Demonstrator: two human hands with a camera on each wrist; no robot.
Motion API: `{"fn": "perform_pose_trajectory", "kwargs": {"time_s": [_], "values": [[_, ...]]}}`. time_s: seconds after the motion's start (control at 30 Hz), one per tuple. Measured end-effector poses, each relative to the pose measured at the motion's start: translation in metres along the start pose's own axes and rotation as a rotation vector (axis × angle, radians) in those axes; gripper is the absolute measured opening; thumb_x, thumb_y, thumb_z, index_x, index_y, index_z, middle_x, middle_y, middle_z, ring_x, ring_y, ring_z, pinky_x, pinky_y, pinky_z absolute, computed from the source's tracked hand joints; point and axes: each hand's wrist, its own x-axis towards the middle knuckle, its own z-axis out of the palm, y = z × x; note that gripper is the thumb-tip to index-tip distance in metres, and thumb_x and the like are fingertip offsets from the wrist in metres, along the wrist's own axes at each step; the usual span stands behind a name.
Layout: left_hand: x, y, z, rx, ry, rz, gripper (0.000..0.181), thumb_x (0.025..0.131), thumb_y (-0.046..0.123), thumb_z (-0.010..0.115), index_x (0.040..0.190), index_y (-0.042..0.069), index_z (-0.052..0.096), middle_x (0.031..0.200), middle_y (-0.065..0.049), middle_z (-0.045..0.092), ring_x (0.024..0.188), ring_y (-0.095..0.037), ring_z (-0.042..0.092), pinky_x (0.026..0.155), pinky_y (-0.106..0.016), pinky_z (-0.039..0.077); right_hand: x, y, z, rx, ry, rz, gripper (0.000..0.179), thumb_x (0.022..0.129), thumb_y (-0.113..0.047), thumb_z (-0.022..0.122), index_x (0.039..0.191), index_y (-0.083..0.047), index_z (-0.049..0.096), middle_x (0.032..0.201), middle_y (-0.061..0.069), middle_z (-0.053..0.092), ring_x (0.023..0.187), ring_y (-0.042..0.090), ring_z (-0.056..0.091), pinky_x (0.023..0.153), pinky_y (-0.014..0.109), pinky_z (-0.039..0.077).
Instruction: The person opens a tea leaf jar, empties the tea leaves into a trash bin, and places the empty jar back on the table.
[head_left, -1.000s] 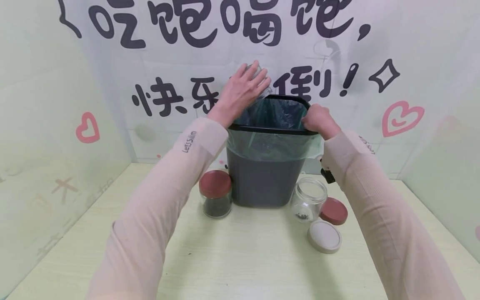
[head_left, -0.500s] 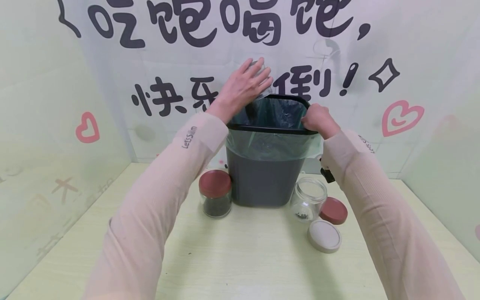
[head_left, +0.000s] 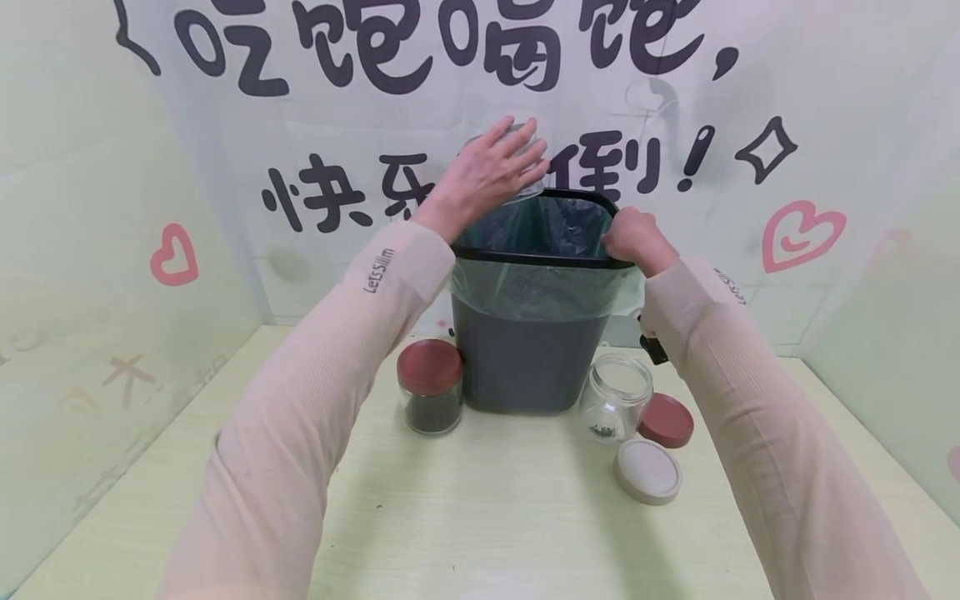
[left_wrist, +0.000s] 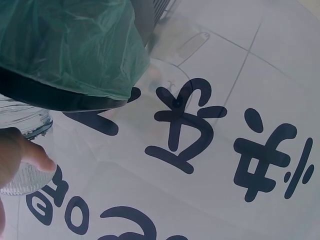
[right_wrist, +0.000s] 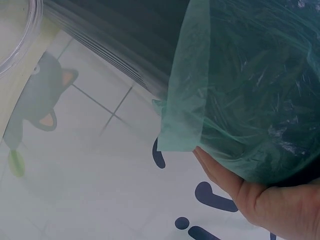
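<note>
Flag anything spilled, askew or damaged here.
A few dark specks lie on the pale tabletop in front of the bin. They look odd scattered outside any container, possibly spilled, but are too small to identify. No damage stands out.

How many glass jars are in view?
3: one jar tipped in the left hand over the bin, one red-lidded jar on the table left of the bin, and one open jar to its right. Others could be hidden behind the bin or sleeves.
</note>
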Motion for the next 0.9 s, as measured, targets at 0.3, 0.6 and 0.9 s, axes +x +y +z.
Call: {"fn": "perform_pose_trajectory", "kwargs": {"time_s": [0.3,0.6,0.9], "values": [[-0.002,0.001,0.003,0.1,0.009,0.075,0.067,0.083,-0.003,0.057,0.14,0.013,0.024,0.143,-0.011,0.025,0.131,-0.029,0.02,0.106,-0.042,0.02,-0.072,-0.043,-0.046,0.028,-0.028,-0.007,0.027,0.078,-0.022,0.044,0.075,0.003,0.056,0.086,0.02,0.055,0.071,0.033,0.051,0.073,0.043,0.04],[-0.006,0.007,0.009,0.225,0.111,0.171,0.07,0.08,-0.004,0.058,0.139,0.015,0.026,0.142,-0.009,0.027,0.13,-0.028,0.022,0.104,-0.042,0.024,-0.136,-0.082,-0.088,0.068,-0.097,-0.001,0.029,0.083,-0.017,0.043,0.083,0.01,0.054,0.093,0.025,0.052,0.083,0.036,0.05,0.086,0.046,0.038],[-0.013,0.007,0.015,0.352,0.286,0.231,0.07,0.08,-0.005,0.057,0.138,0.021,0.028,0.142,-0.005,0.027,0.131,-0.024,0.021,0.105,-0.04,0.021,0.065,0.041,0.039,-0.028,-0.039,-0.008,0.04,0.079,-0.045,0.051,0.074,-0.006,0.059,0.087,0.015,0.055,0.075,0.031,0.053,0.078,0.055,0.035]]}}
